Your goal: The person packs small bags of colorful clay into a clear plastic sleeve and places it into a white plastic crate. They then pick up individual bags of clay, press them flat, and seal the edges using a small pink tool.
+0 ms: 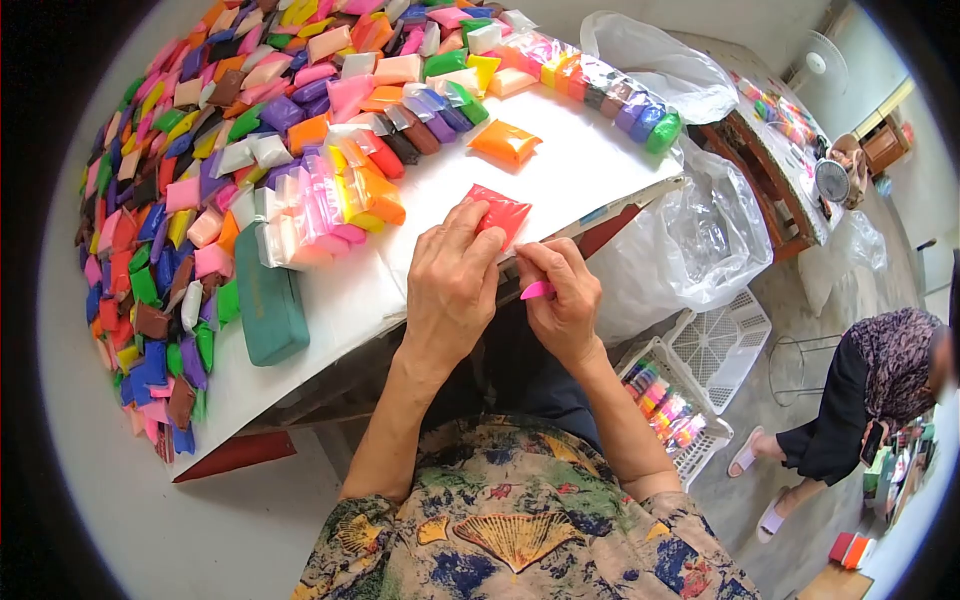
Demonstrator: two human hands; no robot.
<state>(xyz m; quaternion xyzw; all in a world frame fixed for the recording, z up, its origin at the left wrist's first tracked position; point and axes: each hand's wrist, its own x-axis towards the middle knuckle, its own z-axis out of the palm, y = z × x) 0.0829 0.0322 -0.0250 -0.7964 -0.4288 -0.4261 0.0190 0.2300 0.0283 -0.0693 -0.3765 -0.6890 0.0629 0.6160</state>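
A small red packet [503,216] in clear wrapping lies near the front edge of the white tabletop. My left hand [455,275] holds it down, with the fingers and thumb on its near side. Close by at the packet's lower right corner is my right hand [562,300], its fingers closed around a small pink plastic tool [537,290]. Only the tool's rounded end sticks out; the rest is hidden in the fist. An orange packet [505,143] lies flat just beyond the red one.
A large heap of colourful packets [200,140] covers the table's left and back. Packed rows [640,120] lie at the far right edge. A green box [272,305] sits at front left. Plastic bags [690,230] and a white crate [700,450] are right; a person [870,380] bends nearby.
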